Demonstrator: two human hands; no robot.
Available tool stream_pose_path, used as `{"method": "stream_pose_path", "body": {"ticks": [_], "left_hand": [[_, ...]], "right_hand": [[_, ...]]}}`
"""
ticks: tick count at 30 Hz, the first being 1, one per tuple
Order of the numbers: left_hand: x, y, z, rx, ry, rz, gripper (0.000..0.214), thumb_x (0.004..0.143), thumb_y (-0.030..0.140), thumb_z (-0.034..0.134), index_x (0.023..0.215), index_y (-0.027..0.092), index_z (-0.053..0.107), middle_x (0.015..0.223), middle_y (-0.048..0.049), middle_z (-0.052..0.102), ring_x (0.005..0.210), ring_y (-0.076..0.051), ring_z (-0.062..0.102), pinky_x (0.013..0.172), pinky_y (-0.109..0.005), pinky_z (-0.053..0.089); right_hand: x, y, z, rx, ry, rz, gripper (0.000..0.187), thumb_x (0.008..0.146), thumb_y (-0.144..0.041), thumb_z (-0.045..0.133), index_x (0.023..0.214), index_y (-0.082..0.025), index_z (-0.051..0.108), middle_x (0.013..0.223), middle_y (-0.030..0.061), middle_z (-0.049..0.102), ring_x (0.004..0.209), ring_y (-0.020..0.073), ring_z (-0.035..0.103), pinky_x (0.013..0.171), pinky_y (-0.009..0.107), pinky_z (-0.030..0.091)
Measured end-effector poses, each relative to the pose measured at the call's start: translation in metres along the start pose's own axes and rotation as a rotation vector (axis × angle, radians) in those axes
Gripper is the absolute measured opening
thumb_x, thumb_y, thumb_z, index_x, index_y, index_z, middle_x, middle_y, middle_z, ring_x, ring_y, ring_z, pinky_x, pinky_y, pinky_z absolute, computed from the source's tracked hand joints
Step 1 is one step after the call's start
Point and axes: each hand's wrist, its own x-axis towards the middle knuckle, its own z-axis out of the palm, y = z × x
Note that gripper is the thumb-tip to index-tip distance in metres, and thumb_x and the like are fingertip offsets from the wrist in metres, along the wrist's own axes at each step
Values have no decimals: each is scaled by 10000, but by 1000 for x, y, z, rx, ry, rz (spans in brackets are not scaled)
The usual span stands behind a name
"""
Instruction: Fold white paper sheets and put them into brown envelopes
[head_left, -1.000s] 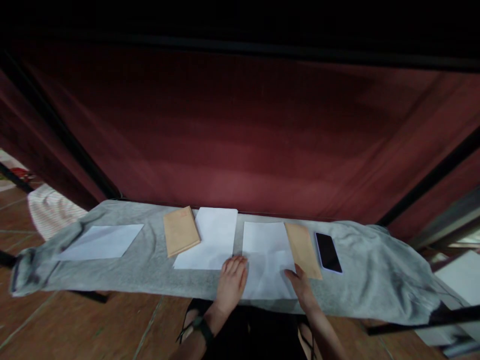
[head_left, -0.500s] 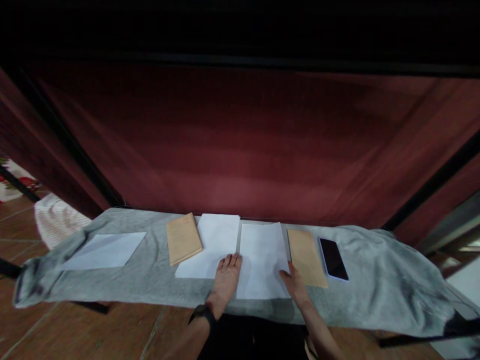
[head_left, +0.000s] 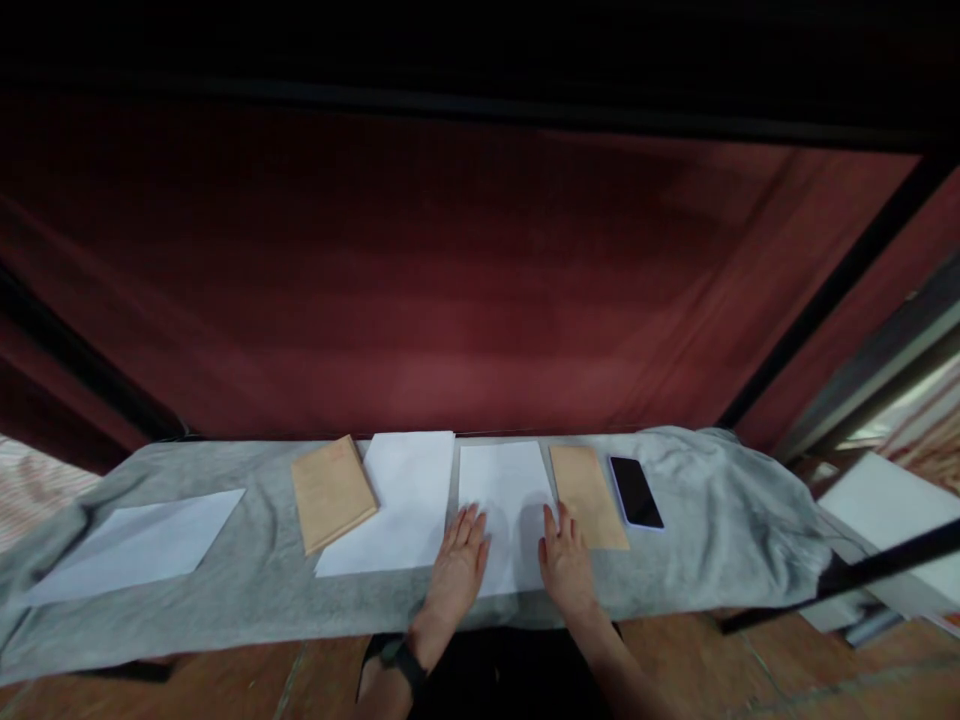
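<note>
White paper (head_left: 501, 475) lies in front of me on the grey cloth. My left hand (head_left: 459, 562) rests flat along its left edge, fingers stretched out. On the opposite edge lies my right hand (head_left: 564, 560), also flat, with its fingers extended. To the left is another stack of white sheets (head_left: 412, 500), partly under several brown envelopes (head_left: 334, 495). Just right of the paper is a single brown envelope (head_left: 589, 495), close to my right hand. Neither hand grips anything.
A phone (head_left: 636, 492) with a dark screen lies right of the single envelope. Farther left is another white sheet (head_left: 142, 545). The grey cloth (head_left: 247, 590) covers a narrow bench with a dark red panel (head_left: 465, 300) behind it. Dark metal bars flank both sides.
My right hand has gone from curling at the paper's right edge to lying flat on it. My left hand's fingers have moved onto the paper's left edge. The view has shifted right.
</note>
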Motion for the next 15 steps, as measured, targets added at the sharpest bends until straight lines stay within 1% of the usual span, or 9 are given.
{"method": "stream_pose_path", "body": {"ticks": [1,3,5,8,11,13,15], "left_hand": [[-2,6,5,-9,3,26,474,1005,305,408,1437,127,493,1547,-140,442,1439,-266,399,1144,-443,406],[-7,16,15,-10,-4,61,507,1005,354,418,1463,143,466,1565,-147,409,1458,-283,363,1151,-476,388],[-11,22,22,5,-31,67,524,1004,391,421,1478,170,456,1570,-146,399,1459,-292,360,1158,-503,369],[-9,23,27,37,-93,34,534,1009,436,394,1491,213,447,1579,-124,387,1467,-289,345,1175,-522,330],[5,22,28,61,-156,-11,543,1017,443,350,1510,224,418,1597,-106,354,1486,-275,305,1193,-512,299],[20,22,29,69,-196,-31,534,1021,403,325,1516,220,408,1603,-100,342,1493,-270,287,1201,-509,281],[35,21,31,75,-230,-41,525,1017,340,306,1514,208,411,1604,-97,341,1494,-270,282,1207,-512,268]], "right_hand": [[-1,-5,-3,-17,0,-38,535,925,-161,401,1453,-183,488,1514,165,467,1349,330,488,1066,511,442],[-3,-12,-5,-4,-32,-137,496,949,-182,422,1436,-199,516,1559,119,424,1413,298,422,1133,487,380],[-7,-15,-3,15,-79,-202,471,971,-218,440,1435,-217,524,1557,92,433,1426,265,412,1151,456,366],[-11,-15,3,-9,-119,-198,453,990,-264,461,1437,-215,526,1536,103,459,1411,261,436,1149,464,367],[-5,-15,12,-16,-127,-163,447,1013,-281,422,1433,-170,528,1519,125,474,1401,264,451,1152,476,366],[6,-20,19,17,-134,-152,443,1033,-267,357,1412,-135,546,1486,128,516,1386,243,472,1155,453,371],[22,-26,27,62,-153,-179,450,1048,-249,302,1399,-131,558,1452,108,557,1372,205,489,1163,412,367]]}}
